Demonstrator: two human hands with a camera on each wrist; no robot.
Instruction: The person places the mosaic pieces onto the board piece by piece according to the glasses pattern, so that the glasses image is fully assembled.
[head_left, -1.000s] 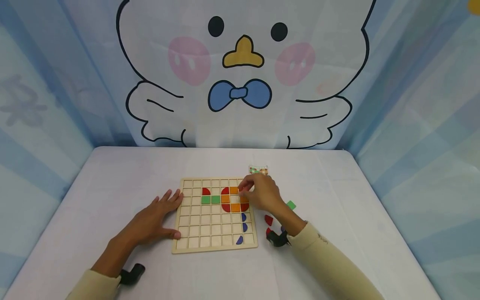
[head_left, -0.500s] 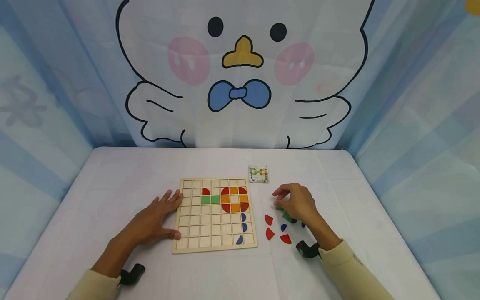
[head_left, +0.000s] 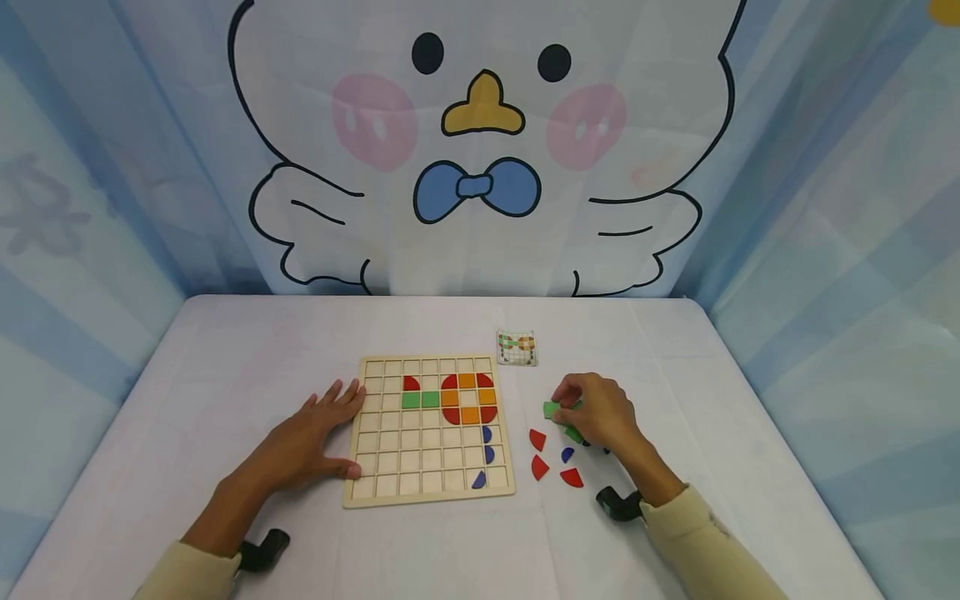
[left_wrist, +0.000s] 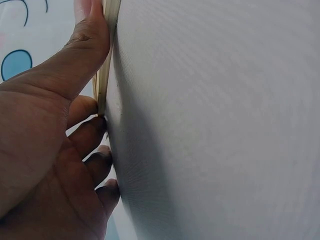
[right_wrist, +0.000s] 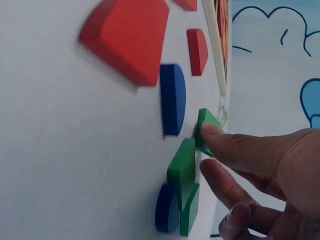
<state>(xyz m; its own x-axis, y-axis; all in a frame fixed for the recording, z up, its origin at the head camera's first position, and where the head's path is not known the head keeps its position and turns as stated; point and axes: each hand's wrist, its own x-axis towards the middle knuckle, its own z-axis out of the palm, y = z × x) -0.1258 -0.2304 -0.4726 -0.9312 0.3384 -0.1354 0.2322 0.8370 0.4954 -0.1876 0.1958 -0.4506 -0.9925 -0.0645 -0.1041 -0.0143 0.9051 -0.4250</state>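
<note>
The right hand [head_left: 597, 410] has left the far right corner of the wooden grid board [head_left: 427, 500], where it was a second ago, and is now over the loose pieces at the board's right; the picture card [head_left: 517, 348] is uncovered. The left hand [head_left: 307, 442] has stayed put: fingers spread, thumb out, resting along the board's left edge.

Nearest of the loose pieces lie three red quarter-circles [head_left: 540, 468] and a blue half-disc [head_left: 567, 455]. Beyond them, the right thumb touches a green square tile [head_left: 551, 410], the index fingertip just beside it; the fingers are curved, but I cannot tell whether they pinch it.

On the board, three blue inlays [head_left: 489, 455] sit near the right edge. Farther up, a ring of red corners [head_left: 449, 414] and orange squares [head_left: 469, 415] around a bare cell looks finished. Left of it, two green squares [head_left: 431, 400] and one red corner look like a part barely begun; judging by the card, much of that side remains.

Only the head view shows the layout and card. The right wrist view reveals thumb contact and tile thickness; the left wrist view shows the left thumb against the board's edge.
</note>
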